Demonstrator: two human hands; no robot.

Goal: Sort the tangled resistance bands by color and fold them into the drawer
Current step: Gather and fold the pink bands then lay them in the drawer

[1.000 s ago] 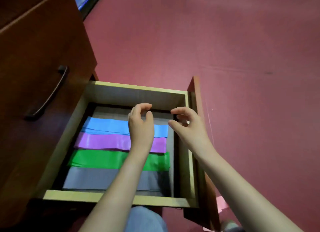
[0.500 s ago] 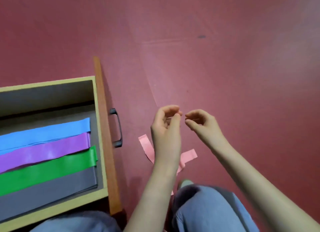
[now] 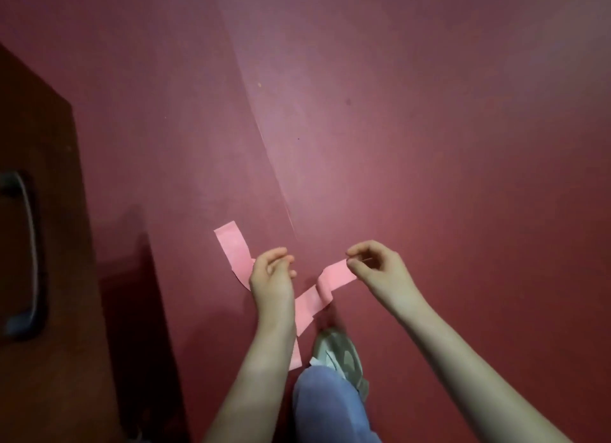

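Locate pink band (image 3: 307, 302) on red floor (image 3: 429, 144), just ahead of shoe (image 3: 337, 350) and well right of dark wooden drawer front (image 3: 59, 293) with handle (image 3: 28, 244). Lying loose, not folded: one end angled up-left, a twist and overlap near the middle, other end reaching right.

Check left hand (image 3: 272, 277): fingers curled, thumb close to fingertips, poised over the left arm of the band. Cannot tell whether gripping or only hovering above.

Check right hand (image 3: 380, 269): thumb and forefinger drawn narrow at the band's right end. Contact likely, pinch not confirmable.

Judged step: pick up this band and straighten it before folding.

Method:
- Take each end in a fingertip pinch, near the corners, not mid-strip.
- Lift clear of the floor and draw hands apart to shake out the twist; rotate one end if needed.
- Avoid hard pulling. Looks thin and stretchy, so risk of snap-back or a tighter twist.
- Fold only once flat, edges matched.

Drawer interior out of view; no check on free space possible here.
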